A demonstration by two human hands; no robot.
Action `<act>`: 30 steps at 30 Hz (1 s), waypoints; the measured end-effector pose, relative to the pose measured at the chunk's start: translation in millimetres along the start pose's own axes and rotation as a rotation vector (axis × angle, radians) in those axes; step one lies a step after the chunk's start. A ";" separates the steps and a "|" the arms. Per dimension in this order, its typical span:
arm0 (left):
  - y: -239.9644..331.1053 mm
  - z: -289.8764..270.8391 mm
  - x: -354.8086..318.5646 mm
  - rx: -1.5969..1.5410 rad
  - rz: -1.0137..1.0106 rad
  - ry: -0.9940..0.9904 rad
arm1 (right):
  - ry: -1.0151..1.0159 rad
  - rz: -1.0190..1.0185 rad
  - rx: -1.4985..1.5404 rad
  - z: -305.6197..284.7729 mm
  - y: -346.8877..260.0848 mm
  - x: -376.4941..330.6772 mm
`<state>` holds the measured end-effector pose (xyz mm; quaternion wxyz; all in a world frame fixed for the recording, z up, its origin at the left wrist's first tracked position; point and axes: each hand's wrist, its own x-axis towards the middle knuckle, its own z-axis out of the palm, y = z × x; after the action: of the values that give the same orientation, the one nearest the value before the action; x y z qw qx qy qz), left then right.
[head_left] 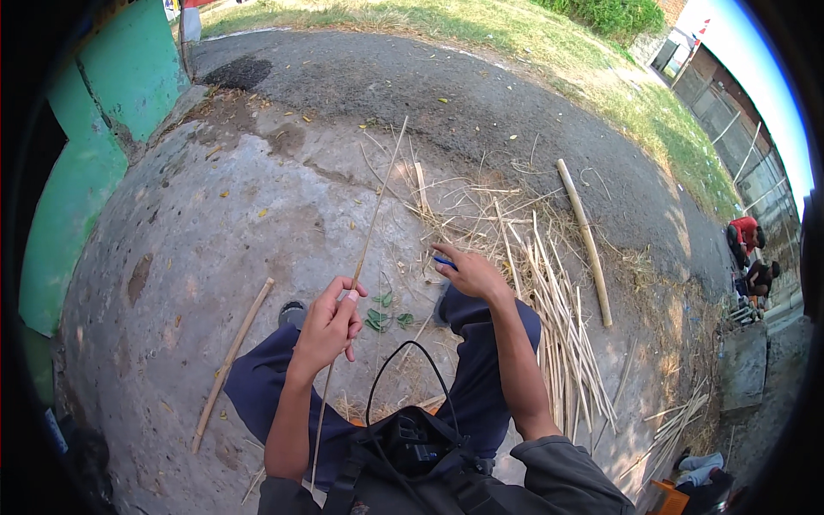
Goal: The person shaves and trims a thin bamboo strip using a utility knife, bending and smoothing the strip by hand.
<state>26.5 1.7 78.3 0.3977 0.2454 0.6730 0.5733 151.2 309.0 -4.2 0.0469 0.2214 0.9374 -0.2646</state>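
My left hand (324, 326) is closed round a long, thin strip that looks like bamboo (375, 210). The strip slants from my lap up and away past my knees, with my thumb pressed along it. To the right of it, over my right knee, my right hand (470, 273) curls round a small blue object (444, 262). Only a short piece of that object shows, so its kind is unclear. The right hand stays apart from the strip. A sprig of green leaves (378, 321) lies on the ground between my feet.
A pile of split strips (562, 343) lies to my right, with shavings (481, 215) scattered beyond. Thicker poles lie at the right (585, 245) and left (232, 365). A green wall (86, 172) stands at the left. People (751, 257) sit far right.
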 end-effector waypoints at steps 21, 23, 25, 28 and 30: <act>-8.0 6.4 -7.8 -0.002 0.034 0.032 | 0.219 0.018 0.203 -0.1 -25.0 -3.5; -10.2 5.7 -6.7 -0.005 0.035 0.058 | 0.270 0.081 0.335 -13.0 -39.5 -4.3; -11.3 1.4 -9.8 -0.030 0.022 0.071 | 0.513 0.081 0.562 -24.1 -32.9 -0.7; -7.7 -1.8 -10.9 -0.093 0.015 0.060 | 0.882 0.060 0.968 -31.0 -41.4 -0.3; -4.0 5.4 -1.6 -0.110 0.028 0.026 | 0.840 -0.080 0.946 -30.2 -41.2 -10.5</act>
<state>32.3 2.7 74.7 0.3936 0.2251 0.6420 0.6182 143.5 289.1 43.4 -0.4379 0.2678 0.6652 -0.5424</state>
